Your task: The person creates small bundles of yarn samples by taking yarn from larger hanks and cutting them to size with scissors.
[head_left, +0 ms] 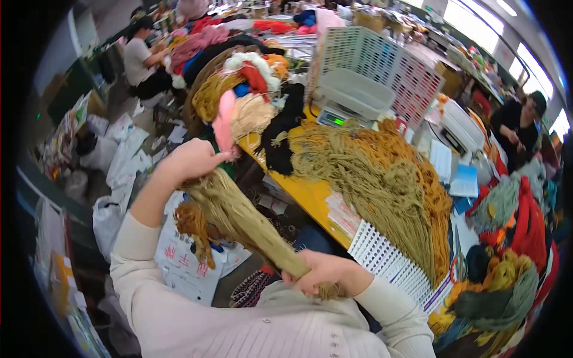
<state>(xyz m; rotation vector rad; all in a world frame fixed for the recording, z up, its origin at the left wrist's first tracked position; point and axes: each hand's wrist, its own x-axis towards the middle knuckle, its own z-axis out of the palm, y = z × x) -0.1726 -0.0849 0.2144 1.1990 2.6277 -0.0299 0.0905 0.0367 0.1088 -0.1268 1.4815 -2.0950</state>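
Observation:
A thick hank of olive-beige yarn (248,224) is stretched slantwise in front of my body. My left hand (192,159) is closed at its upper end, beside a pink bundle of yarn (225,122). Around the lower end wraps my right hand (331,271), with a short frayed tuft (330,290) sticking out past the fingers. On the yellow table edge (298,185) to the right lies a big loose pile of olive yarn (370,185), with orange-brown yarn (433,185) along its far side.
A scale (335,118) carries a clear plastic tub (356,92), with plastic crates (373,53) behind. Coloured yarn bundles (256,77) heap at the table's far left; more yarn (501,280) lies right. Papers and bags (128,149) litter the floor. People sit left (142,59) and right (520,128).

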